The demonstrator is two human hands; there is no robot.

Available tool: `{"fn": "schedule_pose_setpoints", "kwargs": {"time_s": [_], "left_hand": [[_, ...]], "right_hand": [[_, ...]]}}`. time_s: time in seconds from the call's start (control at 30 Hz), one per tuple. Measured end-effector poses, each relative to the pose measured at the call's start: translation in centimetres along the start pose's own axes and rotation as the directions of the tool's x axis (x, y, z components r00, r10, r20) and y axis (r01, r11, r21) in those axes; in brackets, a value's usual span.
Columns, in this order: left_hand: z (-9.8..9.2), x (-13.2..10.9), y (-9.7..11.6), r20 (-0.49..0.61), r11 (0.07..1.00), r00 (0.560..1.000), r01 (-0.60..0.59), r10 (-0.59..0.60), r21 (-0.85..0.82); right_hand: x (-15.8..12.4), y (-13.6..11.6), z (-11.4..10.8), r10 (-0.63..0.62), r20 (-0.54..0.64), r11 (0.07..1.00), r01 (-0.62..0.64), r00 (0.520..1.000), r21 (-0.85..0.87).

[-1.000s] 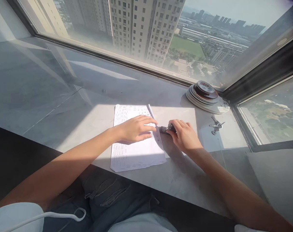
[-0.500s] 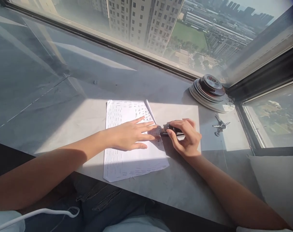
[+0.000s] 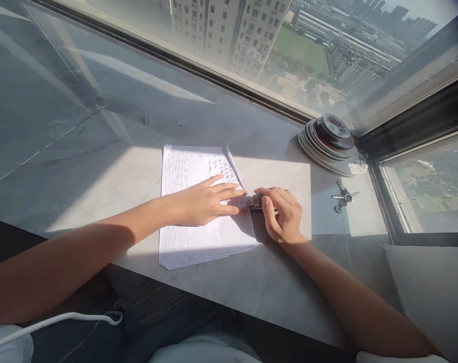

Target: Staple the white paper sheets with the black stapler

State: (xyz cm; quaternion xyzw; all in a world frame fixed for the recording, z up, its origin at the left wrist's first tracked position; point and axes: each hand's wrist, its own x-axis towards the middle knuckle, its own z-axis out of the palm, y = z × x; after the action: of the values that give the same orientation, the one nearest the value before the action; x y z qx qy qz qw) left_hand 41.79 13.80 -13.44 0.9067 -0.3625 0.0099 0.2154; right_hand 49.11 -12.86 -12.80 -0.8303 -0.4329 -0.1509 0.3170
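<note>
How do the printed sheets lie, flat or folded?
Spread flat: the printed sheets lie face up on the sill. The left hand lies open on them; the right hand grips a small dark tool at their edge.

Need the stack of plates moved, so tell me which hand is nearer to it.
Right. The right hand holds a small dark tool beside the paper, below and left of the stack of plates. The left hand rests flat on the paper, farther left.

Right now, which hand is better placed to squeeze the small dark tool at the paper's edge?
Right, probably: the right hand closes around the dark tool, while the left hand lies flat on the paper.
</note>
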Motion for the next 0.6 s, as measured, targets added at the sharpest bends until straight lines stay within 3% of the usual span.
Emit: {"fn": "schedule_pose_setpoints", "kwargs": {"time_s": [0.4, 0.6], "left_hand": [[-0.44, -0.47, -0.53, 0.022, 1.0, 1.0, -0.002, 0.002, 0.01], [-0.42, -0.51, -0.16, -0.027, 0.999, 0.999, -0.026, 0.026, -0.019]], "right_hand": [[0.19, -0.48, -0.07, 0.024, 0.023, 0.999, -0.023, 0.999, -0.048], [0.32, -0.57, -0.14, 0.002, 0.016, 0.998, -0.001, 1.0, -0.06]]}}
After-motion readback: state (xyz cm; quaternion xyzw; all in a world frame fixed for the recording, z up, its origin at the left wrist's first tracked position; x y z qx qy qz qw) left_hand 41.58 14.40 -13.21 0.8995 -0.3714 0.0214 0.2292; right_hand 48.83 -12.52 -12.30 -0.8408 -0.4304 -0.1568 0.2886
